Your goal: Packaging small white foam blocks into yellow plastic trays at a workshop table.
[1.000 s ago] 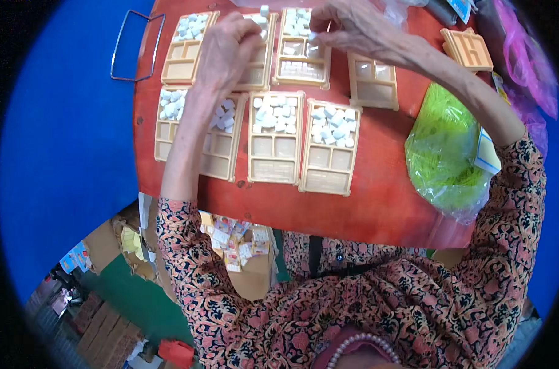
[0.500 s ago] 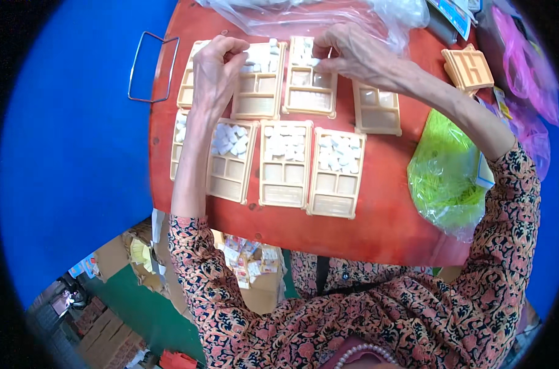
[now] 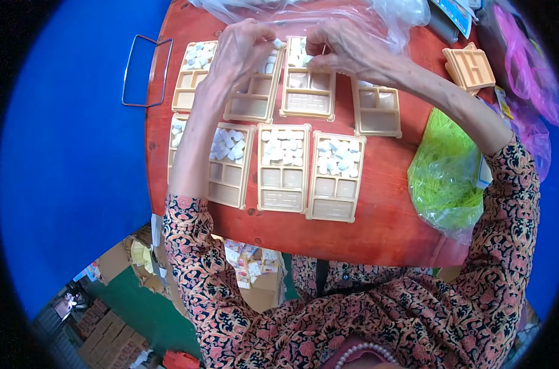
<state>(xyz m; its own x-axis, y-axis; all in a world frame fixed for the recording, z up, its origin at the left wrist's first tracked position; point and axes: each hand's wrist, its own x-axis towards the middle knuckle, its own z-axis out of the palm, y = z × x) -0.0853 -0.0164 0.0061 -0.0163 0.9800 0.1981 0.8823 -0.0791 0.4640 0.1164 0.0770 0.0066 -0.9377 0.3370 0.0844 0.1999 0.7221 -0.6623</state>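
Taking twelve o'clock as straight away from us, our left hand (image 3: 239, 52) is half closed over a compartment tray (image 3: 249, 107), its fingers curled. A white chunk (image 3: 278, 44) sits at three o'clock from it, right by the fingertips; we cannot tell whether they grip it. Our right hand (image 3: 347, 50) bends over the next tray (image 3: 308, 100), thumb and forefinger slightly parted, with white chunks at nine o'clock from it; we cannot tell whether it pinches one.

We count eight trays in two rows, moulded in beige plastic, oblong and raised at the rim. The filled tray (image 3: 335, 209) at six o'clock from our right hand has white, rounded blocks heaped in its far compartment, then two small compartments and a wide, shiny near one.

On the smooth red tabletop (image 3: 390, 209) we see, from our right hand, a clear bag of fine green strands (image 3: 445, 178) near five o'clock and stacked beige pieces (image 3: 470, 67) at three. A bent metal wire frame (image 3: 143, 105) lies at nine o'clock from our left hand.
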